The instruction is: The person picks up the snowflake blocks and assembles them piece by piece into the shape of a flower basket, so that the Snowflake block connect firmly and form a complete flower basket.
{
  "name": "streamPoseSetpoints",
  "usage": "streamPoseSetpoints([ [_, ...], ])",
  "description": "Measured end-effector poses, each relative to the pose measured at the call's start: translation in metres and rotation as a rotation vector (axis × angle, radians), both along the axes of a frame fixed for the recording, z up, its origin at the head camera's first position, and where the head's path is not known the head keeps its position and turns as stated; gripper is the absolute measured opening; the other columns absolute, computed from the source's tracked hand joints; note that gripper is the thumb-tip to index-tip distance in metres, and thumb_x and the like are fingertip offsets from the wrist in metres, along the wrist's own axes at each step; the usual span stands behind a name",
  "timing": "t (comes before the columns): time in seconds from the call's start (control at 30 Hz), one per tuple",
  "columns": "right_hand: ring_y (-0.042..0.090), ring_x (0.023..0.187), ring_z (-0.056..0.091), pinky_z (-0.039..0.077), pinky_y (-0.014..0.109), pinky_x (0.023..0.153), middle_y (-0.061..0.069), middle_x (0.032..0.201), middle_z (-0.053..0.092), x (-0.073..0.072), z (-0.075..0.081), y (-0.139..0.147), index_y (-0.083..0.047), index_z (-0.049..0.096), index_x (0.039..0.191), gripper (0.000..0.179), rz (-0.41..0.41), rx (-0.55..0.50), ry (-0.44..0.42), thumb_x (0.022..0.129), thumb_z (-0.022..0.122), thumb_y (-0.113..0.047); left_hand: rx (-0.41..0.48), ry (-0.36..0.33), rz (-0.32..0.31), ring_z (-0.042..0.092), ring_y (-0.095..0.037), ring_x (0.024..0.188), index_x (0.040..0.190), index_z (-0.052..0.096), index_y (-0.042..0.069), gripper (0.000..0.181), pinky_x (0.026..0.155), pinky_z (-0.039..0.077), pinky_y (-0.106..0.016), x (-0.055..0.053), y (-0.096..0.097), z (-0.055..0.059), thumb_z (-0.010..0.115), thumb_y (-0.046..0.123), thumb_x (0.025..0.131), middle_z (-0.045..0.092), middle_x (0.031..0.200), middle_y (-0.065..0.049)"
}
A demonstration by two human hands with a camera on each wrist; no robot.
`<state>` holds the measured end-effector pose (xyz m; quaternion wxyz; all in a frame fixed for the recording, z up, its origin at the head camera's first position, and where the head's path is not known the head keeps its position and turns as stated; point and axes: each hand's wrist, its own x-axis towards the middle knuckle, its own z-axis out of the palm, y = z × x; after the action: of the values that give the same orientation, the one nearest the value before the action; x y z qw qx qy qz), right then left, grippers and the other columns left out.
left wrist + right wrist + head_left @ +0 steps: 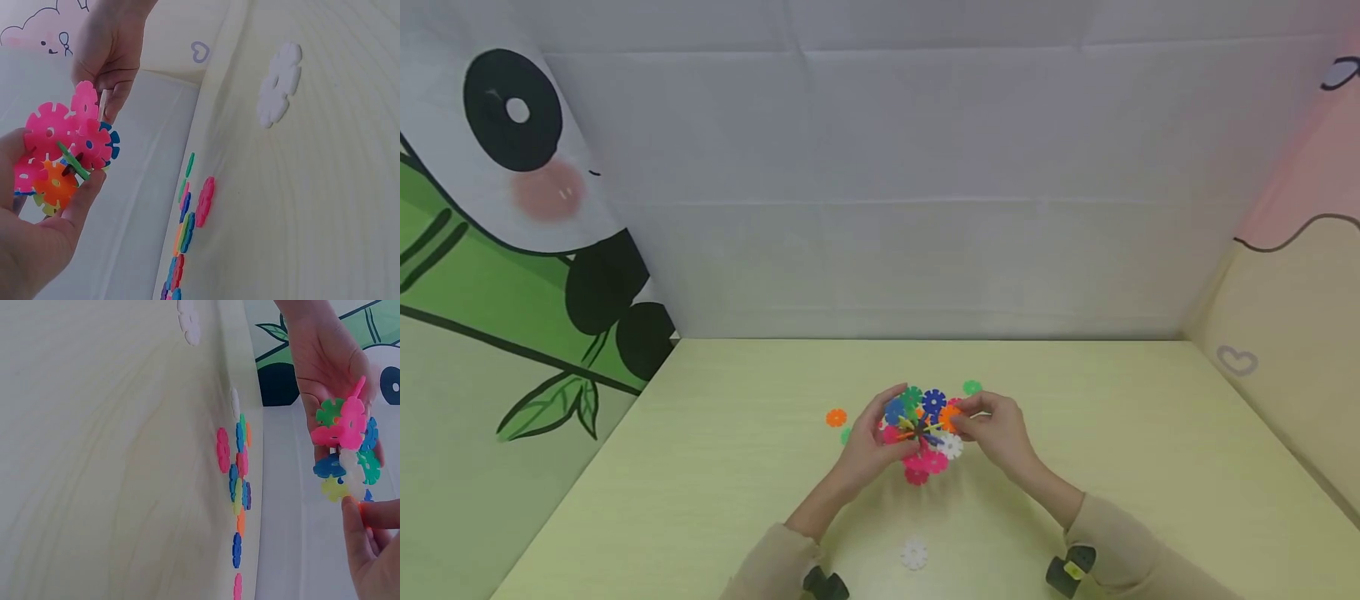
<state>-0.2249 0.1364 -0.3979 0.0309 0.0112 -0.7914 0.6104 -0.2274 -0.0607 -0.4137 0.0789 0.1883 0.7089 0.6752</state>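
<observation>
A ball-like cluster of interlocking plastic snowflake discs [934, 461] in pink, blue, green, white and other colours is held above the table. My left hand [867, 443] grips it from the left, thumb in front, as the left wrist view also shows. On the cluster's right side, my right hand [1002, 429] pinches an orange snowflake disc [950, 417] between thumb and fingertips. In the right wrist view, that orange disc [363, 508] is mostly covered by the fingers and touches the cluster's lower end. Whether its slot is engaged, I cannot tell.
On the pale table [700, 483] lie a white disc [913, 553] near the front, an orange disc [836, 417] to the left and a green disc [972, 387] behind. Several more loose discs, including a pink disc [205, 201], lie beyond the hands. Printed cloth walls surround the table.
</observation>
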Motion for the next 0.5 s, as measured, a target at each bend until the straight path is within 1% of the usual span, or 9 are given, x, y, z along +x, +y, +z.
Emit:
streamPoseSetpoints([
  [0.1,0.023,0.070,0.066,0.055,0.027,0.062,0.016,0.090,0.065,0.0008,0.0000,-0.0013,0.007,0.064,0.090,0.014,-0.011,-0.002,0.022,0.077,0.066,0.005,0.021,0.005,0.010,0.038,-0.029,0.124,0.137,0.036,0.021,0.070,0.076,0.053,-0.029,0.0008,0.0012,0.0000,0.067,0.000,0.078,0.027,0.145,-0.003],
  [0.17,0.023,0.071,0.066,0.055,0.027,0.062,0.016,0.089,0.066,0.0011,-0.0006,-0.0027,0.007,0.064,0.090,0.013,-0.014,0.002,0.041,0.077,0.066,0.005,0.023,0.001,0.023,0.037,-0.028,0.125,0.137,0.036,0.020,0.070,0.076,0.053,-0.028,0.0016,0.0018,-0.0005,0.067,-0.001,0.078,0.029,0.144,-0.003],
  [0.37,0.022,0.070,0.066,0.054,0.025,0.062,0.015,0.086,0.067,0.0036,-0.0020,-0.0072,0.006,0.065,0.088,0.012,-0.037,0.013,0.088,0.076,0.068,0.004,0.032,-0.001,0.037,0.046,-0.028,0.116,0.138,0.035,0.018,0.070,0.073,0.053,-0.028,0.0036,0.0037,-0.0022,0.066,-0.003,0.078,0.033,0.142,-0.005],
  [0.43,0.022,0.070,0.066,0.054,0.024,0.062,0.015,0.087,0.066,0.0044,-0.0014,-0.0078,0.006,0.065,0.089,0.013,-0.037,0.014,0.108,0.076,0.068,0.004,0.031,0.006,0.037,0.045,-0.028,0.117,0.138,0.035,0.018,0.071,0.073,0.053,-0.028,0.0032,0.0046,-0.0022,0.066,-0.003,0.078,0.032,0.142,-0.004],
  [0.5,0.022,0.070,0.066,0.054,0.025,0.062,0.016,0.087,0.066,0.0044,-0.0010,-0.0071,0.006,0.064,0.089,0.013,-0.028,0.005,0.122,0.077,0.067,0.004,0.016,0.012,0.044,0.041,-0.027,0.121,0.137,0.036,0.020,0.070,0.074,0.053,-0.028,0.0021,0.0054,-0.0019,0.066,-0.002,0.078,0.032,0.142,-0.002],
])
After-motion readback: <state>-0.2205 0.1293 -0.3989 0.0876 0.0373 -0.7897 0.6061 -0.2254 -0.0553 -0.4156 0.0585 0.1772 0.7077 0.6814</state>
